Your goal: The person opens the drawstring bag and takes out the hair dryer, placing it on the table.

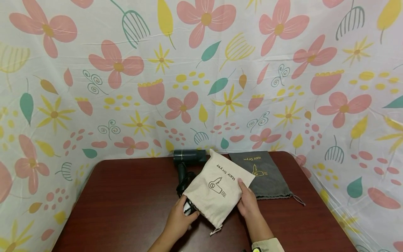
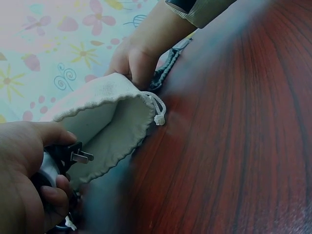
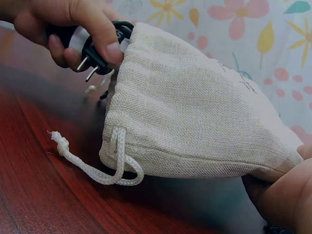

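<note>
A beige cloth drawstring bag [image 1: 226, 168], printed "Hair Dryer" with a dryer drawing, is held tilted above the table. My right hand [image 1: 248, 203] grips its right side, thumb on the printed face. At the bag's open mouth, my left hand [image 1: 177, 219] holds a black two-pin plug [image 2: 73, 155] with bundled black cord, together with a rounded white-and-black piece [image 2: 48, 169]. Whatever that piece belongs to is mostly hidden by the hand. In the left wrist view the mouth gapes toward the plug, and the inner lining shows. A knotted white drawstring [image 3: 92, 168] dangles from the hem.
A dark green hair dryer [image 1: 190, 157] with its cord wrapped at the handle lies at the table's back edge, left of the bag. Behind the right hand, a grey "Hair Dryer" drawstring bag [image 1: 272, 182] lies flat. A floral curtain [image 1: 151, 119] surrounds the reddish-brown table [image 1: 126, 203].
</note>
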`<action>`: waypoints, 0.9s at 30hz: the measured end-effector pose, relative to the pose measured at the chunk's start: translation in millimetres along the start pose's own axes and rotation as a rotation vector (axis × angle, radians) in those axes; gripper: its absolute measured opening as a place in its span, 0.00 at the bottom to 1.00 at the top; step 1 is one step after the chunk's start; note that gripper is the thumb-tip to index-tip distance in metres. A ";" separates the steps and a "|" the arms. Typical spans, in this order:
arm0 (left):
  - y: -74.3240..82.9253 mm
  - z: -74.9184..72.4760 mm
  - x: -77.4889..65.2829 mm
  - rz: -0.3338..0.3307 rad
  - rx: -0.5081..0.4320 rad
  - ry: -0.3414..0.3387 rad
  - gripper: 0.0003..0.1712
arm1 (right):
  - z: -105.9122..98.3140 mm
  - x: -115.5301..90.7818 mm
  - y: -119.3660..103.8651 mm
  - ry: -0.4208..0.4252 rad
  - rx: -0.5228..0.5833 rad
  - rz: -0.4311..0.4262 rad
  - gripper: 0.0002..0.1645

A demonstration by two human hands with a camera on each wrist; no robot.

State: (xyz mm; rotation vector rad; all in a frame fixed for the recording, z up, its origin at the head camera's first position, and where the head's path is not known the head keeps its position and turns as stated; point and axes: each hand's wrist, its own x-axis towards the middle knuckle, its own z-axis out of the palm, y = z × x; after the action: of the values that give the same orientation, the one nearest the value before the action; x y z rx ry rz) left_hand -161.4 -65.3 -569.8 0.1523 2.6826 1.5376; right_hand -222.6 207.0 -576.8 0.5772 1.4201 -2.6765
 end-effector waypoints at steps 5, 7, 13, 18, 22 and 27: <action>0.8 -1.2 -0.1 -0.012 -0.002 -0.008 0.39 | 0.2 0.1 -0.6 0.009 -0.004 -0.006 0.17; 0.9 -1.6 0.0 -0.021 -0.002 -0.010 0.39 | 0.7 0.2 -1.0 0.017 0.001 -0.009 0.16; 1.5 -2.2 -0.7 -0.034 -0.002 -0.012 0.40 | 2.3 0.9 -2.2 0.028 -0.004 -0.025 0.19; 1.9 -2.7 -1.4 -0.036 -0.004 -0.013 0.41 | 2.9 1.4 -2.5 0.036 0.000 -0.030 0.22; 2.5 -3.0 -1.9 -0.037 -0.011 -0.014 0.41 | 2.4 2.0 -2.5 0.039 0.013 -0.028 0.21; 2.7 -2.8 -2.4 -0.037 -0.007 -0.008 0.41 | 1.1 3.2 -3.9 0.035 0.046 -0.032 0.16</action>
State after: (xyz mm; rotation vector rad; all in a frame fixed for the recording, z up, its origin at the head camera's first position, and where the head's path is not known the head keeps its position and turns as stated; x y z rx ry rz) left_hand -159.1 -66.7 -566.1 0.1073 2.6577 1.5326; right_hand -226.8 208.8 -574.3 0.6128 1.3910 -2.7439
